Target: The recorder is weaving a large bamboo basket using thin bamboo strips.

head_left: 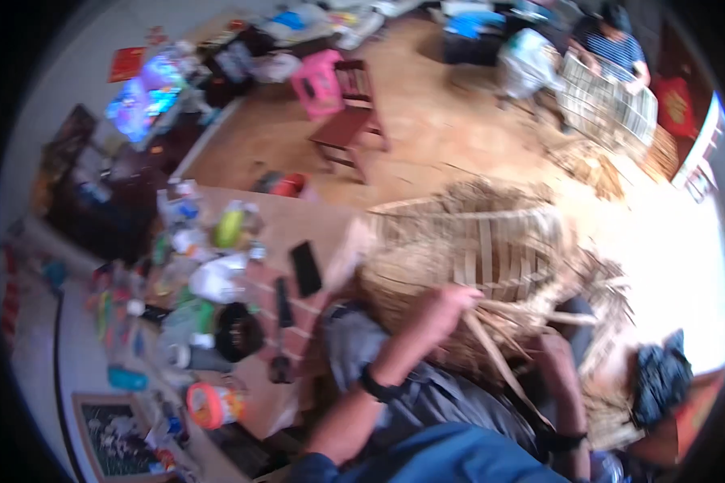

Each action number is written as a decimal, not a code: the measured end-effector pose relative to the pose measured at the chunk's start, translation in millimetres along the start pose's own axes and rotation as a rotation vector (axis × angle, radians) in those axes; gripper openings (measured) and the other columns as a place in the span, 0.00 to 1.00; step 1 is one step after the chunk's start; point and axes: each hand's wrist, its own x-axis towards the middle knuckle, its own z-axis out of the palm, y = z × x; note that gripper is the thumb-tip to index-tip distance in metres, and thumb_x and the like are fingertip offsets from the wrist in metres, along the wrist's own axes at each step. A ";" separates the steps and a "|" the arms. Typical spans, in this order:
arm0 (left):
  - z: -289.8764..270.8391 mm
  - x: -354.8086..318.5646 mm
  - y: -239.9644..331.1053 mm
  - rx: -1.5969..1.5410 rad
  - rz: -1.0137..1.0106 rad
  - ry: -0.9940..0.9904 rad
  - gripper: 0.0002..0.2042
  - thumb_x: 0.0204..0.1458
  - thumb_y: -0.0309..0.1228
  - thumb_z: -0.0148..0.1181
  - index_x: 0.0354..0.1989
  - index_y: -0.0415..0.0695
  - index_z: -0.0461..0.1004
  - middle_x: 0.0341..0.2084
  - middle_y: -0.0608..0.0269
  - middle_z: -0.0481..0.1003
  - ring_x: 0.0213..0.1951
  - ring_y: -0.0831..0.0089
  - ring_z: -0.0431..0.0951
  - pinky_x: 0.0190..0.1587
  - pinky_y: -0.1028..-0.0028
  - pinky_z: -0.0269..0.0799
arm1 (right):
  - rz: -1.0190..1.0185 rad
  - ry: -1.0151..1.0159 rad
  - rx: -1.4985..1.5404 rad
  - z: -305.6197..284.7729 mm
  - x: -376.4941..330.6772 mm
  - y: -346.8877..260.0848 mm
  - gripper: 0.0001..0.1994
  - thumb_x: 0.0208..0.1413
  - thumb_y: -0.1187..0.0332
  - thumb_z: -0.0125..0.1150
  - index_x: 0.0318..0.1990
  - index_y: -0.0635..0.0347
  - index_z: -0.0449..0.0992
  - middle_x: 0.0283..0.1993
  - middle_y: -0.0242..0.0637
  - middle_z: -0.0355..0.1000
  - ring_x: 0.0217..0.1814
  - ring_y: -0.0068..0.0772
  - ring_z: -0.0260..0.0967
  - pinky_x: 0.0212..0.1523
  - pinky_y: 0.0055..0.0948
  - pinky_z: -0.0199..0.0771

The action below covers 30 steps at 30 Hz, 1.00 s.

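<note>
A half-woven basket of pale bamboo strips rests on my lap, its open frame pointing away from me. My left hand presses on its near edge with fingers closed around loose strips that stick out to the right. My right hand sits lower, on the basket's right side among the strip ends; its fingers are partly hidden. A dark watch is on my left wrist. The picture is blurred.
A low table to my left holds a black phone, bottles, a black bowl and clutter. A dark wooden chair and pink stool stand beyond. Another person weaves at far right. A dark cloth lies right.
</note>
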 end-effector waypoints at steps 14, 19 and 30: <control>-22.8 7.9 5.6 -0.039 -0.080 -0.122 0.11 0.60 0.26 0.62 0.49 0.41 0.83 0.40 0.48 0.84 0.42 0.54 0.85 0.46 0.63 0.79 | 0.348 -0.362 0.426 35.6 -32.0 -29.1 0.19 0.73 0.50 0.53 0.39 0.56 0.78 0.22 0.21 0.65 0.21 0.10 0.55 0.23 0.16 0.50; -19.3 6.5 9.3 -0.017 -0.062 -0.071 0.12 0.59 0.28 0.63 0.50 0.43 0.83 0.40 0.49 0.84 0.43 0.53 0.85 0.46 0.62 0.79 | 0.429 -0.494 0.393 28.9 -49.9 -7.0 0.22 0.71 0.49 0.57 0.34 0.60 0.78 0.19 0.28 0.68 0.21 0.17 0.63 0.23 0.23 0.61; -20.9 9.3 18.4 0.096 -0.180 -0.135 0.12 0.60 0.26 0.61 0.50 0.44 0.82 0.41 0.47 0.83 0.43 0.55 0.85 0.46 0.64 0.79 | -0.418 0.373 -0.849 25.9 -46.0 -124.5 0.19 0.53 0.56 0.72 0.44 0.61 0.77 0.44 0.44 0.75 0.49 0.46 0.74 0.49 0.42 0.75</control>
